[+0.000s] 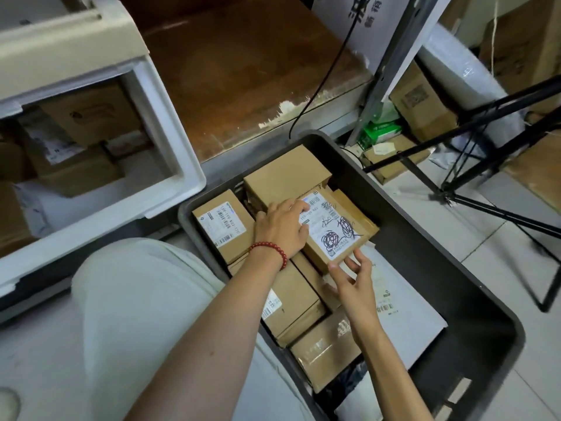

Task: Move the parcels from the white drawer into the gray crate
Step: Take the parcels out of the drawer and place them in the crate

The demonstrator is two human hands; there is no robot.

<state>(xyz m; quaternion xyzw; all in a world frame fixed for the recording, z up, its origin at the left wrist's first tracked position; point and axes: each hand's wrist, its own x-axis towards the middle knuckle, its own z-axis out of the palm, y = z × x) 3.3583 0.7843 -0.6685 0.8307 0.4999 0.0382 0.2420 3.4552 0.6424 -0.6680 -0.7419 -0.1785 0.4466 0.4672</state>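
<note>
The gray crate [449, 278] on the floor holds several cardboard parcels and a white mailer bag [403, 305]. One brown box with a scribbled white label [334, 235] lies tilted on top of the others in the crate. My left hand [282, 229], with a red bead bracelet on the wrist, rests over the box's left edge with the thumb on the label. My right hand [353, 278] touches its near corner with spread fingers. The white drawer [170, 159] stands open at the left, with several more boxes and a white bag inside.
A black tripod [473, 189] stands to the right of the crate. Behind it are a metal shelf post [385, 68], cardboard boxes and a green pack [379, 132]. A black cable [321, 83] hangs over the brown shelf board. My pale trouser leg [145, 314] fills the lower left.
</note>
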